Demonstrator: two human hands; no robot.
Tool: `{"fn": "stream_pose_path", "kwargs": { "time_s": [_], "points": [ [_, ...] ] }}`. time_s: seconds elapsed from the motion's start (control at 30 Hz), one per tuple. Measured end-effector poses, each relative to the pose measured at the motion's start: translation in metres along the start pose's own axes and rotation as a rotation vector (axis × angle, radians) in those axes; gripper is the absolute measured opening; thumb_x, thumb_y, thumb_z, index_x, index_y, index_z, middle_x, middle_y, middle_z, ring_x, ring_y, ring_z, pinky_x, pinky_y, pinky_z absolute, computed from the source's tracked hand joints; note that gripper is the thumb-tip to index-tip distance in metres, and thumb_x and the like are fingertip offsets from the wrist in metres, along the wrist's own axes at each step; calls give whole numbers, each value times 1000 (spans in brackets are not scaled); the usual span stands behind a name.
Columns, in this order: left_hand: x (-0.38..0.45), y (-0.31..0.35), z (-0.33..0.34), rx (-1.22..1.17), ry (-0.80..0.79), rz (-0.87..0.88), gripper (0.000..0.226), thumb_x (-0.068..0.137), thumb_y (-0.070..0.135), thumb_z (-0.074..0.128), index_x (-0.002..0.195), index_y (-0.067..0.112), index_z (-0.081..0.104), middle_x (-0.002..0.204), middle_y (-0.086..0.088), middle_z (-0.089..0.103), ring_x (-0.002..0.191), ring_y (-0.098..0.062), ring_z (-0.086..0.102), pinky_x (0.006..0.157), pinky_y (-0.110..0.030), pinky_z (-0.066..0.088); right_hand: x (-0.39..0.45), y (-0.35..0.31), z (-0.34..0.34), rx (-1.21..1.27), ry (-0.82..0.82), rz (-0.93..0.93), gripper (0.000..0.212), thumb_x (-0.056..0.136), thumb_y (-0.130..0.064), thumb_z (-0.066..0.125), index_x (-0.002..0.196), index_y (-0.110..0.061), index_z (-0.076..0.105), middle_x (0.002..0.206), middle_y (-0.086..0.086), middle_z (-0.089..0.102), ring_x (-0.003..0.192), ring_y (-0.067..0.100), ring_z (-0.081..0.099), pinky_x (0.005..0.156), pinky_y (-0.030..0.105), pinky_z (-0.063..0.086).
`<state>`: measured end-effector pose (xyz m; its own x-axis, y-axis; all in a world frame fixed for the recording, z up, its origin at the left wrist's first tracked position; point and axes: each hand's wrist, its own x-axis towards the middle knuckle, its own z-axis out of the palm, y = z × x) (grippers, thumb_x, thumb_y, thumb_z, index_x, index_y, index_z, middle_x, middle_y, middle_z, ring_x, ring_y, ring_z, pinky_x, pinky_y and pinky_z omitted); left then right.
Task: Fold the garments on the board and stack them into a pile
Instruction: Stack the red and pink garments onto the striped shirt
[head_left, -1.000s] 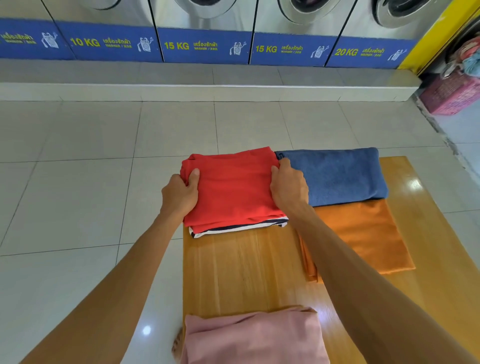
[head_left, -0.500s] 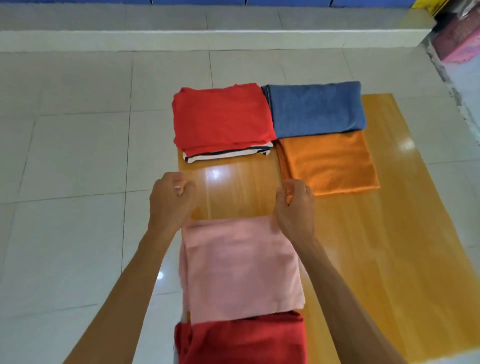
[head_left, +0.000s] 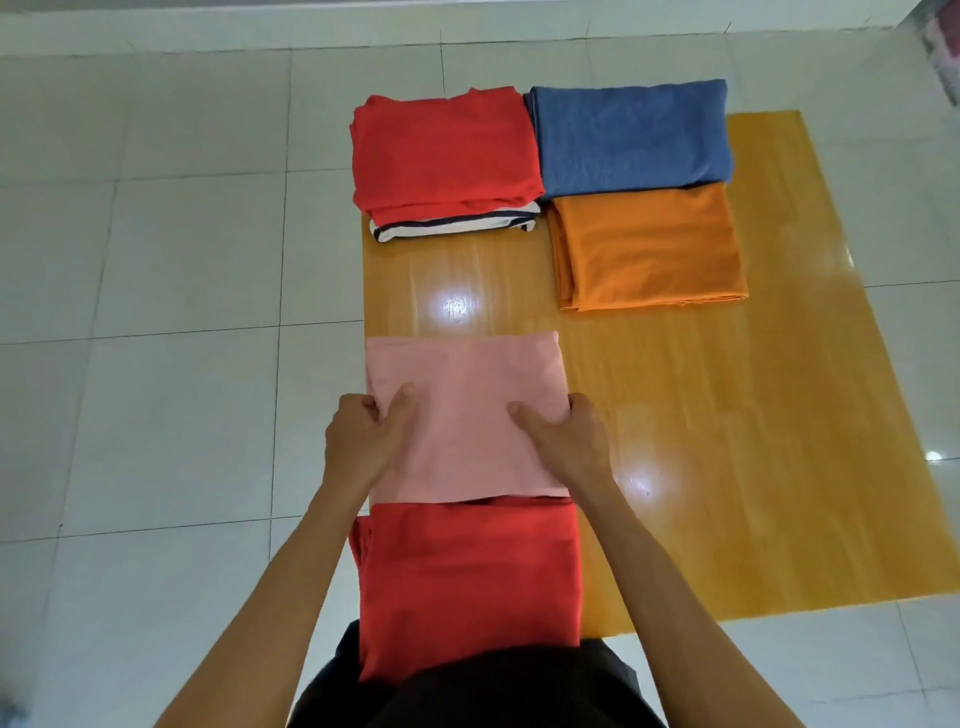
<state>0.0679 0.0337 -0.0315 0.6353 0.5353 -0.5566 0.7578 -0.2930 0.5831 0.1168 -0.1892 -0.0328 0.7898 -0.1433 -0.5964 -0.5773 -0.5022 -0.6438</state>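
Lying at the centre of the frame on the left part of the wooden board (head_left: 727, 441), the folded pink garment (head_left: 462, 410) is nearly square, its slightly longer axis running toward the top of the frame. The left hand (head_left: 363, 441) grips its left edge, thumb on top; the right hand (head_left: 566, 441) grips its right edge likewise. Just below it, touching, lies one folded red garment (head_left: 467, 582). At upper centre, a second red garment (head_left: 441, 156) tops a stack over what seems a single striped piece (head_left: 452, 228). One blue garment (head_left: 628, 135) sits beside it, overlapping one orange garment (head_left: 649, 249).
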Motion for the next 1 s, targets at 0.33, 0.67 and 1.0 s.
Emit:
{"fn": "stream_pose_path", "kwargs": {
  "time_s": [0.33, 0.67, 1.0],
  "points": [
    [-5, 16, 5, 64, 26, 58, 51, 100, 44, 38, 70, 6, 50, 70, -7, 53, 62, -19, 50, 51, -28, 35, 9, -1, -6, -12, 46, -146, 49, 76, -49, 80, 102, -11, 64, 94, 2, 70, 86, 25, 66, 75, 46, 57],
    [7, 11, 5, 24, -111, -10, 53, 92, 60, 46, 115, 14, 60, 104, -1, 64, 98, -25, 62, 78, -36, 49, 23, -4, 1, -12, 73, -165, 51, 77, -49, 79, 101, -8, 60, 93, 2, 67, 87, 27, 65, 71, 39, 52],
    [17, 14, -13, -171, -267, -232, 63, 94, 59, 42, 139, 15, 46, 130, -3, 58, 115, -28, 57, 86, -41, 48, 8, -2, -11, 135, -173, -174, 52, 79, -53, 78, 113, -24, 53, 103, -11, 65, 90, 6, 65, 66, 22, 49]
  ]
}}
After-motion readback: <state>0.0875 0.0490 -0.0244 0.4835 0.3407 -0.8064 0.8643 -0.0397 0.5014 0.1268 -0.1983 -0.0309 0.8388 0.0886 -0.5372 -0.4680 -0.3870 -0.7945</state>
